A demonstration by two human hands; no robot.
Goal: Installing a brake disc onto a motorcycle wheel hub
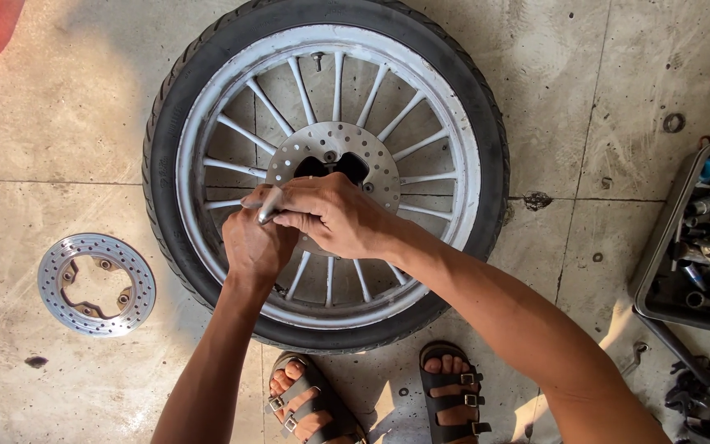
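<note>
A slim metal tool [270, 205] is clasped in both hands above the hub of a wheel. The left hand [254, 245] is wrapped shut around the tool's shaft from below, while the right hand [330, 215] is folded over it from the right, fingers pressed together on the upper end. The tip is hidden beneath the hands, so its seat cannot be told. The tool is judged stiff, light and smooth, apt to slip; a two-handed hold close to the working end is suited to it.

Directly under the hands a drilled brake disc [340, 152] is seen mounted on the hub. It is judged rigid, thin-edged and hard, best taken by its rim. The wheel [207, 123], a spoked pale rim in a black tyre, lies flat on the concrete floor [67, 123]; it is judged heavy and best gripped at the tyre. A second, loose disc [96, 284] lies to the left, well apart. A tray of tools [696, 247] stands at the right. Sandalled feet [380, 395] are seen at the near edge.
</note>
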